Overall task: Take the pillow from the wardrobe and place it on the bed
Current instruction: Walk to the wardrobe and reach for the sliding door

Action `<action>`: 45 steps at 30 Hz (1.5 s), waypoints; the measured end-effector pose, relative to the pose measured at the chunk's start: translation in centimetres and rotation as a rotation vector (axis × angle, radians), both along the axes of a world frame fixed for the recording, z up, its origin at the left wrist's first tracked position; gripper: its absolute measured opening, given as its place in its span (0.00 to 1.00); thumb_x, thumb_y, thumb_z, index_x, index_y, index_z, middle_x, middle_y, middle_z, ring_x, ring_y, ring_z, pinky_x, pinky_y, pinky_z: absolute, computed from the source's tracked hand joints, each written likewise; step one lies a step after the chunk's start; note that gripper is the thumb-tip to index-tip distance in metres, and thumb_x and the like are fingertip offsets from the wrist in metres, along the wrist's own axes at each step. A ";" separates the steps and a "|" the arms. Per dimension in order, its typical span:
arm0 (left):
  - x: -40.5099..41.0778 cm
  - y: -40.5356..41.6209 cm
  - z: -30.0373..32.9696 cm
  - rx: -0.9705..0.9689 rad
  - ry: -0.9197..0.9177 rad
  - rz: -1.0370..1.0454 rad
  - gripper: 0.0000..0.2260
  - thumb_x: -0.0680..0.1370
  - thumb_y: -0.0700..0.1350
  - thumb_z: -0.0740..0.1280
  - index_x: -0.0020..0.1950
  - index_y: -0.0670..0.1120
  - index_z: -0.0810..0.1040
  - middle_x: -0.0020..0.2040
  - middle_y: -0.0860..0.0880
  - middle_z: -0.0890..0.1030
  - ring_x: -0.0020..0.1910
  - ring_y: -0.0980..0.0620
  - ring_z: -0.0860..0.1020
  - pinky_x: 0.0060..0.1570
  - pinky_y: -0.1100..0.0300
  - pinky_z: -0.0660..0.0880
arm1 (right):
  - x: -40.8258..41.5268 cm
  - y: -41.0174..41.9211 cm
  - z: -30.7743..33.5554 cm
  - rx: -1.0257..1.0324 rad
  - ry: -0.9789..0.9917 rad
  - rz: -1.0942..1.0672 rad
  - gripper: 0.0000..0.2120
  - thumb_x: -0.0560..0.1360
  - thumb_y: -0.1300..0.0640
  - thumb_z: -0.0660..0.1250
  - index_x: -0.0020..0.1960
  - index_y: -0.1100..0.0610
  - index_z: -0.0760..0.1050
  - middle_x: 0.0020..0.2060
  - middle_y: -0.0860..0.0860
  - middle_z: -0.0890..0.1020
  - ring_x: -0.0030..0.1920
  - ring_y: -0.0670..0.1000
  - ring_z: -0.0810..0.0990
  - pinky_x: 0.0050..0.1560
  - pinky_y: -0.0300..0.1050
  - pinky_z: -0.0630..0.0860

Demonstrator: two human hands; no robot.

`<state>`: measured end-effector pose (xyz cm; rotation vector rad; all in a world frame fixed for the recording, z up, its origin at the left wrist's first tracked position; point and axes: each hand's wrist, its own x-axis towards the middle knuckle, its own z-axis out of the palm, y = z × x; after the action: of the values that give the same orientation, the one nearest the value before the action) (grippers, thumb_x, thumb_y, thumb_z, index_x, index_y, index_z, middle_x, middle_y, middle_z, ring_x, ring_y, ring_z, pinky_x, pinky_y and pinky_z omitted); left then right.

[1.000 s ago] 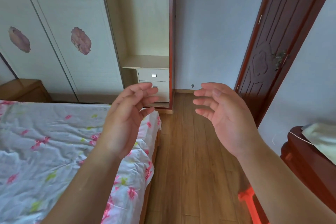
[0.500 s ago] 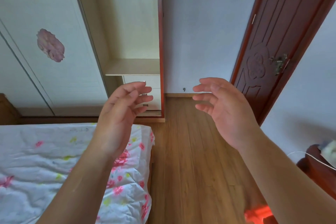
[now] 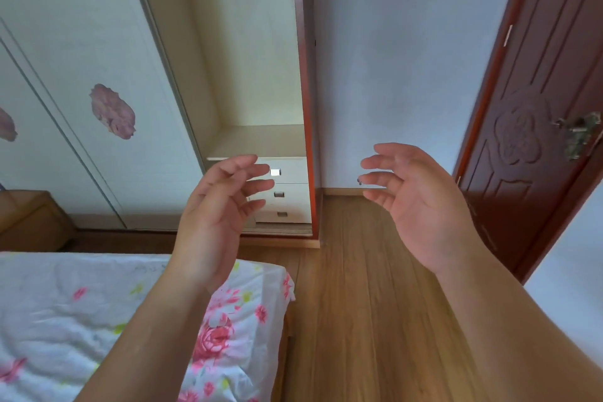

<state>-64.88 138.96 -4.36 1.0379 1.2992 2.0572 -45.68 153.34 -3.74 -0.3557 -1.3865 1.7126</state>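
Across the back of the room stands the wardrobe [image 3: 98, 75], its pale sliding doors carrying pink flower stickers, with the right-hand section open to show a tall bare recess above a low shelf. The pillow cannot be seen anywhere in the open section or elsewhere in the room, so its place relative to either grip cannot be told. To the right of the wardrobe runs a plain white wall, and beyond that a dark red-brown door [image 3: 528, 127] with a carved flower panel and a metal handle. A wooden floor [image 3: 368, 303] fills the lower middle, between the bed and the door. The bed [image 3: 65, 320] takes the lower left corner, covered by a rumpled white sheet printed with pink blossoms. A brown bedside cabinet [image 3: 29, 219] sits at the left edge, between the bed and the wardrobe. Below the shelf in the open section is a small stack of drawers [image 3: 287, 192] with square metal pulls. Both forearms reach forward, palms turned toward each other. The left hand [image 3: 215, 215] hangs over the bed's corner, in front of the drawers, its grip apart with fingers loosely curled around nothing. The right hand [image 3: 421, 202] hovers over the floor, grip likewise apart and holding nothing.
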 end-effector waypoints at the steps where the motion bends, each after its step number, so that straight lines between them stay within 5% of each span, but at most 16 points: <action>1: -0.1 1.6 0.3 -0.003 -0.001 0.016 0.10 0.76 0.48 0.63 0.54 0.51 0.82 0.53 0.48 0.83 0.53 0.48 0.81 0.52 0.52 0.73 | -0.3 1.8 0.2 -0.001 -0.008 0.009 0.12 0.72 0.53 0.63 0.52 0.54 0.79 0.44 0.51 0.84 0.47 0.53 0.82 0.48 0.48 0.76; 11: 0.7 16.6 3.7 0.021 0.036 0.104 0.10 0.69 0.52 0.68 0.48 0.53 0.83 0.49 0.49 0.84 0.49 0.50 0.82 0.44 0.60 0.75 | -2.0 17.3 2.1 0.067 -0.039 0.084 0.10 0.72 0.52 0.63 0.49 0.51 0.80 0.43 0.51 0.84 0.47 0.53 0.81 0.48 0.49 0.75; 21: -4.7 24.1 3.3 0.036 -0.018 0.172 0.09 0.75 0.46 0.63 0.49 0.50 0.83 0.48 0.48 0.84 0.49 0.49 0.81 0.49 0.54 0.73 | -8.7 25.6 1.6 0.113 -0.053 0.176 0.08 0.72 0.49 0.64 0.45 0.44 0.82 0.43 0.50 0.84 0.46 0.51 0.82 0.46 0.46 0.75; 45: -39.8 40.0 1.8 0.103 -0.118 0.233 0.12 0.75 0.47 0.60 0.54 0.45 0.77 0.47 0.48 0.83 0.46 0.49 0.80 0.45 0.55 0.71 | -46.4 43.4 2.3 0.135 -0.080 0.337 0.11 0.72 0.54 0.64 0.52 0.55 0.80 0.43 0.53 0.84 0.44 0.53 0.81 0.44 0.46 0.77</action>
<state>-104.71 178.92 -2.53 0.8258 1.3182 2.3432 -92.12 196.72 -1.48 -0.1198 -1.6852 1.8757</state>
